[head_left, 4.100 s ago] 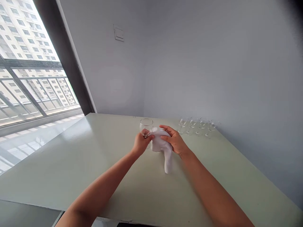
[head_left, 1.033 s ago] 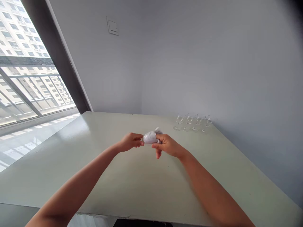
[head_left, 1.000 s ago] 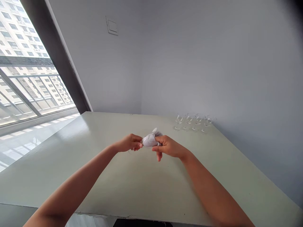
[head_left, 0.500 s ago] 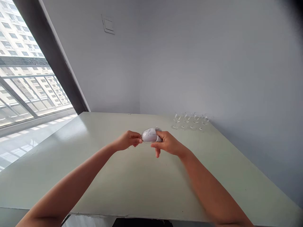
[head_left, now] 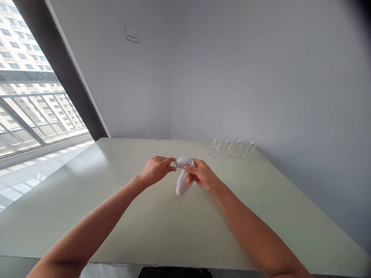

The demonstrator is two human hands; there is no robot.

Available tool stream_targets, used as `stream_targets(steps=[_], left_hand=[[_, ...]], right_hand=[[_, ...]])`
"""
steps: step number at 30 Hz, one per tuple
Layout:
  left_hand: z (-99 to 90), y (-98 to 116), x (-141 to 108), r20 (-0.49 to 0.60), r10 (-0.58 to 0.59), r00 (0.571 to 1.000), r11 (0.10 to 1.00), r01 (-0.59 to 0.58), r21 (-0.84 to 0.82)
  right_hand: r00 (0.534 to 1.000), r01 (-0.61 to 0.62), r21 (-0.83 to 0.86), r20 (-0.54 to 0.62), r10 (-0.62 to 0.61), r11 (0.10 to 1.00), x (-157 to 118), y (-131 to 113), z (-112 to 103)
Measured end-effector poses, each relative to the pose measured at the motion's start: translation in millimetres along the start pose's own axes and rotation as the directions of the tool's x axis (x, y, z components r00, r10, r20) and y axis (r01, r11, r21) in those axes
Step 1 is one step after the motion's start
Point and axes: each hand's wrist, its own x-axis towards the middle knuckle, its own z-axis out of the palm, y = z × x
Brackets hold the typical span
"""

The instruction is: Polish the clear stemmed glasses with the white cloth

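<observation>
Here in the head view, the left hand pinches the clear, round-bowled stemmed glass near its stem, sideways above the glossy pale-green table, the right hand curls tightly round the soft white cloth filling the bowl, and light, even pressure suits such thin-looking walls.

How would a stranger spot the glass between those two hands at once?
Start with the big pale table. Over its middle, the glass is held between the left hand at its foot end and the right hand. Unlike the four upright glasses farther right, it is tipped sideways, with white cloth showing through its bowl.
</observation>
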Motion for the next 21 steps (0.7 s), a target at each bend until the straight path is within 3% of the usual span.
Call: stream_targets(steps=[2, 4, 5, 6, 7, 9, 10, 12, 14, 16, 19, 21], left_hand=[[-5.1, -7, -4, 0.253, -0.052, 0.966, 0.947, 0.128, -0.295], [-8.3, -10, -9, 0.498, 0.031, 0.867, 0.837, 0.25, -0.487], [-8.6, -11, -12, 0.559, 0.069, 0.826, 0.805, 0.285, -0.521], [-8.0, -10, -14, 0.566, 0.063, 0.822, 0.803, 0.295, -0.518], [-6.8, -8, -15, 0.516, 0.01, 0.857, 0.832, 0.278, -0.479], [-3.1, -3, -17, 0.258, -0.111, 0.96, 0.946, 0.182, -0.268], [-1.2, 0, -18, 0.097, -0.109, 0.989, 0.987, 0.119, -0.107], [1.6, 4, -17, -0.115, 0.028, 0.993, 0.979, -0.004, 0.204], [1.6, 5, -16, -0.132, 0.158, 0.979, 0.922, -0.098, 0.373], [-2.5, 3, -15, -0.103, 0.179, 0.979, 0.911, -0.125, 0.393], [-17.0, -1, -14, -0.012, 0.078, 0.997, 0.975, -0.074, 0.212], [-29.0, -2, -15, 0.13, -0.009, 0.991, 1.0, 0.012, -0.024]], right_hand=[[0.991, 0.047, -0.215, 0.133, -0.019, 0.975, -11, -8, 3], [0.966, 0.072, -0.364, 0.257, 0.026, 0.928, -19, -15, 2], [0.957, 0.071, -0.394, 0.285, 0.049, 0.917, -21, -16, 2], [0.957, 0.06, -0.393, 0.284, 0.059, 0.918, -20, -16, 1], [0.965, 0.038, -0.36, 0.254, 0.059, 0.932, -17, -13, 0], [0.991, -0.023, -0.196, 0.125, 0.048, 0.98, -7, -4, 1], [0.997, -0.054, -0.071, 0.052, 0.058, 0.996, -1, 2, 2], [0.993, -0.089, 0.186, -0.058, 0.102, 0.979, 8, 13, 7], [0.988, -0.082, 0.325, -0.099, 0.12, 0.942, 11, 20, 13], [0.995, -0.053, 0.282, -0.065, 0.074, 0.958, 6, 20, 18], [0.998, 0.029, -0.032, 0.059, -0.028, 0.999, -8, 10, 21], [0.986, 0.087, -0.266, 0.157, -0.046, 0.96, -17, 0, 19]])
